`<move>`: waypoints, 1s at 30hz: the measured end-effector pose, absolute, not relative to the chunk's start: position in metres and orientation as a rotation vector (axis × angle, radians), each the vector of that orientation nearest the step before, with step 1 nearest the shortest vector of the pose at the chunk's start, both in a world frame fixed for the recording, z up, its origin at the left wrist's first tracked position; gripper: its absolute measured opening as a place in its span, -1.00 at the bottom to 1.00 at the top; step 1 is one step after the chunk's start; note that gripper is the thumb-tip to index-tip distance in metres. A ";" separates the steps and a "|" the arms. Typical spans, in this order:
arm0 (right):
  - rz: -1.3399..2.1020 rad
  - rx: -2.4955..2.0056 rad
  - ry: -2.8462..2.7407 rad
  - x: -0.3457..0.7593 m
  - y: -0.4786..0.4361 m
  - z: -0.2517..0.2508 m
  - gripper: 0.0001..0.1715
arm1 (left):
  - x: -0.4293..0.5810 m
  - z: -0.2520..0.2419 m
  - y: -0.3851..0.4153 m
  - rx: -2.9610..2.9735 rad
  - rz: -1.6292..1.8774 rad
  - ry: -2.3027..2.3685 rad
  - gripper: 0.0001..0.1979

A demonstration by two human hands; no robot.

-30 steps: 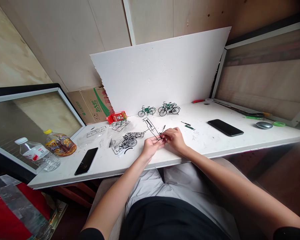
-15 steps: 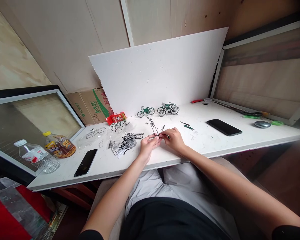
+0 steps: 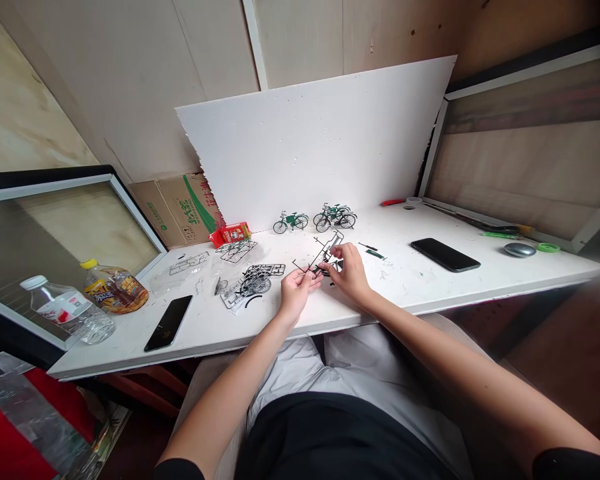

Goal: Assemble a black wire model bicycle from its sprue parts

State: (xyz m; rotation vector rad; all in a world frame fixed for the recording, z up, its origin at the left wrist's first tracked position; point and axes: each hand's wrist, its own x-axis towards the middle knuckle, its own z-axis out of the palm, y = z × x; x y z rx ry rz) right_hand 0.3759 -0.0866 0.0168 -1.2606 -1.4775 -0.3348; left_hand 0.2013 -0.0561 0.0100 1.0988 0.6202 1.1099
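Between my hands, above the front of the white table (image 3: 380,288), is a thin black plastic sprue frame (image 3: 326,248) with small parts on it. My left hand (image 3: 296,288) is closed, its fingertips pinching the frame's lower end. My right hand (image 3: 347,268) grips it from the right with thumb and fingers; the exact part under those fingers is hidden. Left of my hands lie more black sprue frames and spoked wheels (image 3: 253,285). Behind, small green model bicycles (image 3: 291,221) stand upright against a white foam board (image 3: 320,147).
On the left are a phone (image 3: 168,323), a water bottle (image 3: 70,310), a brown drink bottle (image 3: 115,287) and a red box (image 3: 231,235). A second phone (image 3: 445,255), a grey mouse (image 3: 520,249) and a green-handled tool (image 3: 376,254) lie to the right.
The sprue frame has turned, its far end swinging to the right. My right hand has moved up along it and changed its grip. My left hand stays nearly in place.
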 end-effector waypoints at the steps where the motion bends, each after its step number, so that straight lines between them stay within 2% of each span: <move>1: -0.333 -1.282 -1.479 0.376 -0.087 0.017 -0.74 | 0.201 0.010 -0.056 1.097 1.099 0.618 -0.67; 4: -0.319 -1.328 -1.524 0.375 -0.088 0.017 -0.85 | 0.200 0.012 -0.056 1.093 1.079 0.612 -0.67; 11: -0.356 -1.358 -1.638 0.369 -0.091 0.017 -0.69 | 0.200 0.016 -0.059 1.044 1.084 0.595 -0.71; 14: -0.251 -1.332 -1.734 0.367 -0.092 0.018 -0.63 | 0.200 0.016 -0.058 1.027 1.087 0.584 -0.69; 21: 0.048 -1.292 -1.978 0.364 -0.093 0.014 -0.65 | 0.200 0.012 -0.054 1.048 1.111 0.628 -0.68; 30: -0.038 -1.369 -1.961 0.364 -0.094 0.010 -0.71 | 0.199 0.010 -0.057 1.207 1.060 0.740 -0.46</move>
